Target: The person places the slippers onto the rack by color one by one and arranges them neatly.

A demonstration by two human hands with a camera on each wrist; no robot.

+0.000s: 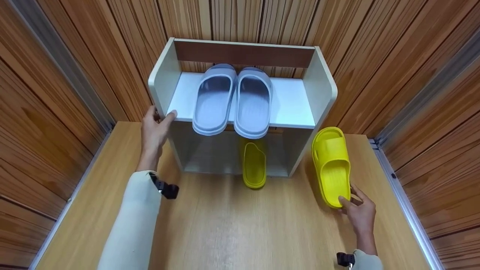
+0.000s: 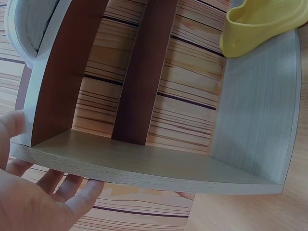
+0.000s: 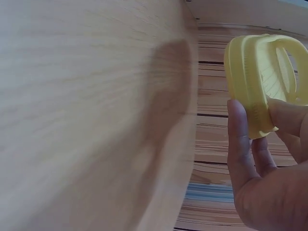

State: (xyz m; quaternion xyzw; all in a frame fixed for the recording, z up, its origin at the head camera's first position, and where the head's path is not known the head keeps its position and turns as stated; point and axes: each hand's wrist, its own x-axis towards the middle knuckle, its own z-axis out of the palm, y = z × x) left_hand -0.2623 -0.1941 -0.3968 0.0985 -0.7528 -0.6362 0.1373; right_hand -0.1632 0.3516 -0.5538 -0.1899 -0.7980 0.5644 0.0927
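Observation:
My left hand (image 1: 153, 131) grips the left side panel of a small white two-tier shoe rack (image 1: 161, 84); the thumb lies at the upper board's front edge, the fingers (image 2: 86, 195) along the panel's outer face. By its heel, my right hand (image 1: 362, 213) pinches a yellow slipper (image 1: 335, 180), thumb on the footbed and fingers underneath. That slipper is held up to the right of the rack, toe toward the back wall, its shadow showing on the wooden surface. Its mate, another yellow slipper (image 1: 255, 168), sits on the lower tier with its heel jutting past the front.
Two grey-lavender slippers (image 1: 213, 105) stand side by side on the upper tier, heels overhanging its front edge. Wood-plank walls (image 1: 240, 18) rise behind and at both sides. A metal strip (image 1: 408, 210) borders the wooden surface (image 1: 240, 225) on the right.

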